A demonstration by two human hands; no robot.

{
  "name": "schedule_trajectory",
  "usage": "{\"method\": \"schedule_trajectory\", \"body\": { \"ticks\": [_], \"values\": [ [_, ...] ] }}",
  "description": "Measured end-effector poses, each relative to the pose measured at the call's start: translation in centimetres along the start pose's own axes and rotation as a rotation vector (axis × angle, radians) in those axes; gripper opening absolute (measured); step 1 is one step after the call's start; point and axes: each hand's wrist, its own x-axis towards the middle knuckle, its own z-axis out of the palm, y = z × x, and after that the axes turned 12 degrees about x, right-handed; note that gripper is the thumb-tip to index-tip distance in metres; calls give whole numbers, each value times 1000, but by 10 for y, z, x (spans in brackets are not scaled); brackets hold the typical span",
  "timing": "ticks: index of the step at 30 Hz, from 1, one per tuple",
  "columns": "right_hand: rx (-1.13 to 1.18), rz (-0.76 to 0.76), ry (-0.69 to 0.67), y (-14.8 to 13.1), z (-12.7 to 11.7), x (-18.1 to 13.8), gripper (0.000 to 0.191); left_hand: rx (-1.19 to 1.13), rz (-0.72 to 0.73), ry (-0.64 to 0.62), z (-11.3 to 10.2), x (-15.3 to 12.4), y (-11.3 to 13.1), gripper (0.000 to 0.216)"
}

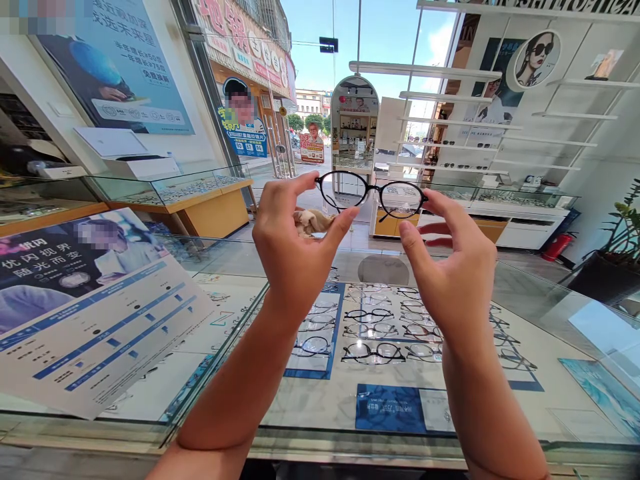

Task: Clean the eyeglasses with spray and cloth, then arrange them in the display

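I hold a pair of black round-framed glasses (373,193) up at chest height, lenses facing away. My left hand (295,243) pinches the left rim between thumb and forefinger, and a beige cloth (311,221) is tucked under its fingers. My right hand (450,263) pinches the right rim the same way. Both hands hover above a glass display counter (540,313) that has several pairs of spectacles laid out inside it.
A printed poster (95,313) lies on the counter at the left. Another glass counter (200,193) stands behind on the left. White shelves (450,120) with sunglasses fill the right wall. A potted plant (617,257) and a red fire extinguisher (556,247) sit at the right.
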Motion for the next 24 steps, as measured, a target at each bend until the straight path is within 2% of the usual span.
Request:
{"method": "schedule_trajectory", "body": {
  "ticks": [4, 11, 16, 21, 24],
  "values": [
    [9, -11, -10, 1, 0, 0, 45, -30, -16, -11, 1, 0, -2, 51],
    [31, -121, 31, -1, 2, 0, 48, -51, -63, -67, 7, 1, -9, 46],
    [20, -155, 41, -6, 4, -2, 53, -80, -122, -95, 11, 1, -11, 52],
    [46, -144, 36, -5, 8, -4, 58, -95, -121, -72, 14, 0, -12, 54],
    [75, -118, 14, -2, 10, -4, 57, -70, -103, -2, 14, -2, -10, 51]
  ]
}}
